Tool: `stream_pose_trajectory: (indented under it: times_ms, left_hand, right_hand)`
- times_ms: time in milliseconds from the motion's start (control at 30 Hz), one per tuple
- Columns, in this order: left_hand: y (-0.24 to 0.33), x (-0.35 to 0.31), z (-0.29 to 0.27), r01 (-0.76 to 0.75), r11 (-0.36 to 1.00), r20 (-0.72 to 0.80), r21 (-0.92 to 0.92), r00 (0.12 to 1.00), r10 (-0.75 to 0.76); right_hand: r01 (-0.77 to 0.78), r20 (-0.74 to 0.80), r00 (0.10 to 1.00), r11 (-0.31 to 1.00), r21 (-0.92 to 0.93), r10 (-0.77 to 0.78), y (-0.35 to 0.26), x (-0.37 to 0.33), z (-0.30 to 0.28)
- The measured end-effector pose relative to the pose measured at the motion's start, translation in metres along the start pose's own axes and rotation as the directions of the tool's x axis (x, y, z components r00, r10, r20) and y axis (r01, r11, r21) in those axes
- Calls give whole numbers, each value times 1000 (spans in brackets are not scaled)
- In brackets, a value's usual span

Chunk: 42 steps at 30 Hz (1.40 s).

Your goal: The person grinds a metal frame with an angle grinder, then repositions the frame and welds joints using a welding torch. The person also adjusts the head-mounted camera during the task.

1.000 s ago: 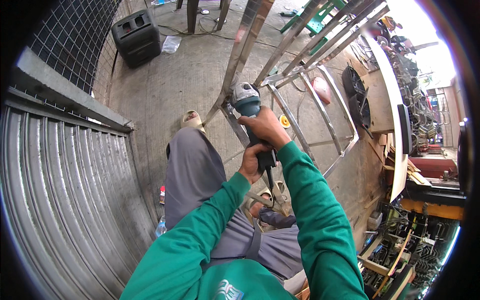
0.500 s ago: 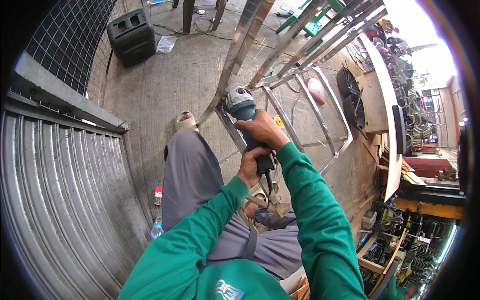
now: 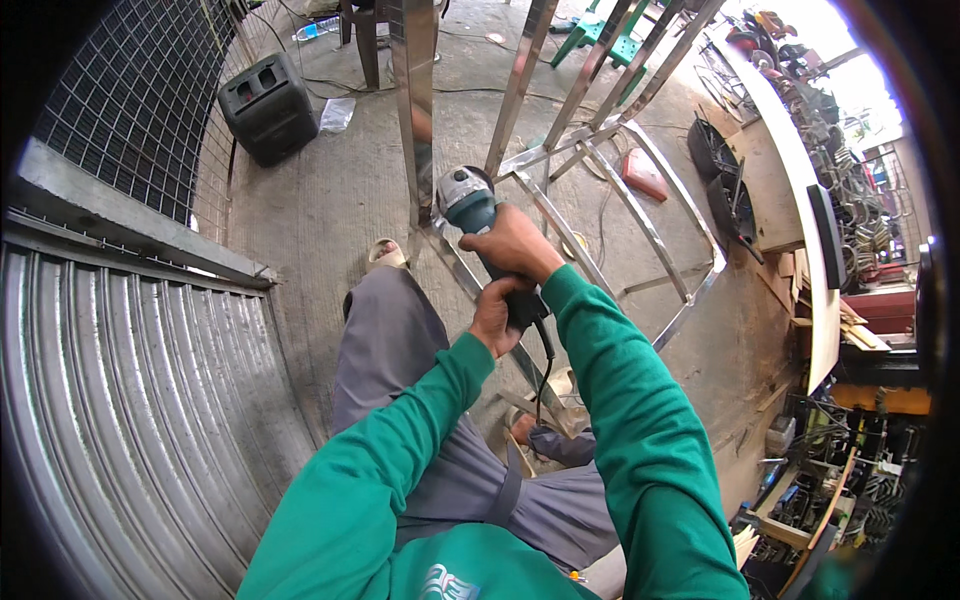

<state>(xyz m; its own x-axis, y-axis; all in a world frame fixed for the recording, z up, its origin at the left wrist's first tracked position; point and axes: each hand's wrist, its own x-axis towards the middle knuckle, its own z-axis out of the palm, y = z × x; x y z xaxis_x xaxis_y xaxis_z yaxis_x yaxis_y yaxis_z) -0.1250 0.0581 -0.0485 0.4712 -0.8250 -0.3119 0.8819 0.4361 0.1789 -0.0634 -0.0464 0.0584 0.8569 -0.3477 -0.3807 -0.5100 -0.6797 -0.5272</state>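
Both my hands grip a dark green angle grinder [image 3: 470,208], its guarded head pointing away from me. My right hand [image 3: 522,245] wraps round the body just behind the head. Farther back, my left hand [image 3: 497,316] holds the black rear end, where a power cord [image 3: 548,350] hangs down. The grinder's head meets the corner where an upright square metal tube [image 3: 408,110] joins the lower bars of a shiny metal frame [image 3: 560,218]. The disc itself is mostly hidden under the guard.
A black speaker box [image 3: 268,108] stands at the far left, near a ribbed metal shutter [image 3: 150,400]. Beyond the frame are a green plastic stool [image 3: 610,45] and a red box [image 3: 645,174]. Cables cross the concrete floor. Tools and wood scraps crowd the right side.
Sparks flew from the joint earlier; none show now. The grinder's head has shifted slightly left and up, and the upright tube stands straighter in view. Both hands keep their hold.
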Motion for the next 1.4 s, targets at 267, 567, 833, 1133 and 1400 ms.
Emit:
stream_pose_trajectory:
  times_ms: [267,567,833,1133,1400]
  left_hand:
    - [0,3,-3,46,998,-16,50,999,-45]
    - [11,1,-1,0,996,-55,86,998,4]
    - [0,4,-5,7,999,-49,54,999,-5]
    - [8,2,11,65,997,-20,40,998,-65]
    - [25,2,32,124,938,-19,324,992,-125]
  right_hand:
    - [35,78,996,992,118,-44,10,-1,-8]
    - [160,107,979,980,116,-172,7,20,-4]
    - [114,179,975,989,99,-130,11,13,-13]
    - [127,43,991,990,54,-129,6,-2,-15]
    - [91,41,994,966,244,-104,26,5,-21]
